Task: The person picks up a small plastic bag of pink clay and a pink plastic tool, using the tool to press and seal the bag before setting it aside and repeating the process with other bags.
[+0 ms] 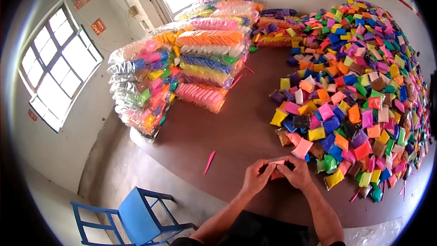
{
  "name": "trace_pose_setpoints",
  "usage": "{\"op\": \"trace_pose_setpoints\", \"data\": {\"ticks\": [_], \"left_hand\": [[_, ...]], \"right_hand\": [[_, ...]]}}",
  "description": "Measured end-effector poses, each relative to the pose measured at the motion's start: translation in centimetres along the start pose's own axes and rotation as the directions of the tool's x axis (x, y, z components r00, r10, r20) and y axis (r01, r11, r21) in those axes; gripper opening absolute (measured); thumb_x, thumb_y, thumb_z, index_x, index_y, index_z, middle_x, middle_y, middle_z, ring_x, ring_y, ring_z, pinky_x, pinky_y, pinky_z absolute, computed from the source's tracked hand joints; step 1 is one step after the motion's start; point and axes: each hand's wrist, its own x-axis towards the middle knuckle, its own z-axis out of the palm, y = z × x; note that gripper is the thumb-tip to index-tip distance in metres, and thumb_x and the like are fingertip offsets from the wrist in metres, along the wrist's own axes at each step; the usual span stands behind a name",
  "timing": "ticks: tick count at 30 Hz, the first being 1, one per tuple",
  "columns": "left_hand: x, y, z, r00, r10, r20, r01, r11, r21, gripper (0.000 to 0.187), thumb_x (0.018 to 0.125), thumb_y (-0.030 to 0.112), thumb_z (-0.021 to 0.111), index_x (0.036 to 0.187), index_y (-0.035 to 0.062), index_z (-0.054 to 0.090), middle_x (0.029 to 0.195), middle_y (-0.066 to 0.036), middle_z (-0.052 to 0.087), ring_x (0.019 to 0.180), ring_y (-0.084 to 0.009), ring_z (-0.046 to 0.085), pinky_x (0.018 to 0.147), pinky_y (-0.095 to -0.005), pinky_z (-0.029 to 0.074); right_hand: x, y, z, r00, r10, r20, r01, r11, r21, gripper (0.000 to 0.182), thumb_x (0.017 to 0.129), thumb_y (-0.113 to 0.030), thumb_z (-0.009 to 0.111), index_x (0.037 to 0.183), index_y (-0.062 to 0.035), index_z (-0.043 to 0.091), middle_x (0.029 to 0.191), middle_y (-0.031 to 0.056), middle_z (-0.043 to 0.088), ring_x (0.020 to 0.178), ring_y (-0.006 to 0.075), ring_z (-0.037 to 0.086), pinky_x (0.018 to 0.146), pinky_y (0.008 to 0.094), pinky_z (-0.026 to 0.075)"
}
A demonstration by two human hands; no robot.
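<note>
Both hands meet at the near edge of the brown table (195, 132). My left hand (257, 176) and my right hand (296, 173) are closed, fingers and thumbs pinching a small salmon-pink packet (276, 176) between them. Most of the packet is hidden by the fingers. Just beyond my right hand rises a big heap of small coloured packets (359, 86), with a salmon-pink packet (302, 148) at its nearest edge. A pink plastic modelling knife (209, 162) lies on the table to the left of my left hand.
Clear bags of packets in coloured rows (209, 38) are stacked at the back left of the table. More pink sticks (236, 81) lie beside them. A blue chair (139, 216) stands on the floor at the lower left, below a window (59, 64).
</note>
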Motion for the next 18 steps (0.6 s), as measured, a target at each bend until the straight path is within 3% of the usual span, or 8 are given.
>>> {"op": "trace_pose_setpoints", "data": {"ticks": [4,8,10,13,15,17,18], "left_hand": [[0.0,0.6,1.4,0.991,0.105,-0.085,-0.095,0.989,0.112,0.019,0.103,0.019,0.072,0.102,-0.0003,0.071,0.076,0.000,0.064,0.070,-0.0054,0.054,0.058,-0.0261,0.042],[-0.1,1.2,0.9,0.999,0.019,-0.036,-0.012,0.980,0.199,0.021,0.103,0.020,0.072,0.099,-0.0004,0.070,0.073,-0.001,0.063,0.068,-0.0055,0.054,0.057,-0.0270,0.042],[-0.1,1.5,1.1,1.000,-0.011,-0.006,0.012,0.990,0.142,0.027,0.102,0.027,0.074,0.098,-0.0001,0.072,0.069,-0.006,0.063,0.064,-0.0080,0.054,0.056,-0.0299,0.044],[-0.1,1.3,1.6,0.998,0.050,-0.026,-0.046,0.990,0.135,0.030,0.102,0.029,0.073,0.097,-0.0001,0.072,0.068,-0.006,0.062,0.062,-0.0080,0.053,0.055,-0.0294,0.043],[-0.2,1.0,1.3,1.000,0.011,0.002,-0.011,0.983,0.181,0.028,0.102,0.027,0.073,0.100,-0.0003,0.072,0.072,-0.005,0.064,0.065,-0.0075,0.055,0.056,-0.0286,0.044],[0.0,1.1,0.5,0.999,-0.025,0.031,0.017,0.975,0.224,0.026,0.102,0.026,0.073,0.103,-0.0004,0.072,0.075,-0.004,0.066,0.067,-0.0070,0.056,0.057,-0.0278,0.044],[0.4,1.5,-0.4,0.996,-0.091,0.004,0.090,0.991,0.097,0.023,0.103,0.024,0.071,0.102,0.0009,0.071,0.079,-0.003,0.067,0.070,-0.0068,0.058,0.058,-0.0273,0.045]], "right_hand": [[-0.1,0.2,-0.1,0.991,-0.134,-0.026,0.133,0.990,-0.045,0.017,0.100,-0.007,0.068,0.113,0.0014,0.075,0.100,0.0114,0.077,0.094,0.0152,0.072,0.081,0.0312,0.056],[0.0,0.2,-0.1,0.991,-0.120,-0.055,0.120,0.993,-0.007,0.016,0.102,-0.008,0.065,0.111,0.0005,0.075,0.098,0.0136,0.077,0.093,0.0181,0.073,0.081,0.0328,0.057],[-0.1,0.4,-0.3,0.990,-0.130,-0.058,0.131,0.991,0.010,0.016,0.102,-0.009,0.065,0.110,-0.0001,0.075,0.098,0.0133,0.077,0.091,0.0190,0.073,0.081,0.0333,0.057],[-0.2,1.8,-0.2,0.997,-0.062,-0.050,0.063,0.998,0.013,0.015,0.103,-0.011,0.065,0.110,-0.0008,0.074,0.096,0.0135,0.077,0.086,0.0215,0.074,0.078,0.0333,0.057],[-0.1,2.3,-0.2,0.986,-0.147,-0.073,0.147,0.989,-0.008,0.016,0.102,-0.014,0.067,0.109,-0.0019,0.074,0.095,0.0140,0.077,0.083,0.0240,0.074,0.075,0.0338,0.057],[-0.4,2.3,-0.3,0.992,-0.109,-0.068,0.106,0.993,-0.045,0.016,0.102,-0.015,0.068,0.109,-0.0020,0.074,0.094,0.0142,0.076,0.083,0.0243,0.074,0.073,0.0337,0.057],[-0.6,2.3,-0.4,0.995,-0.071,-0.068,0.065,0.994,-0.083,0.017,0.101,-0.016,0.069,0.108,-0.0021,0.074,0.093,0.0144,0.076,0.083,0.0246,0.074,0.071,0.0336,0.056]]}}
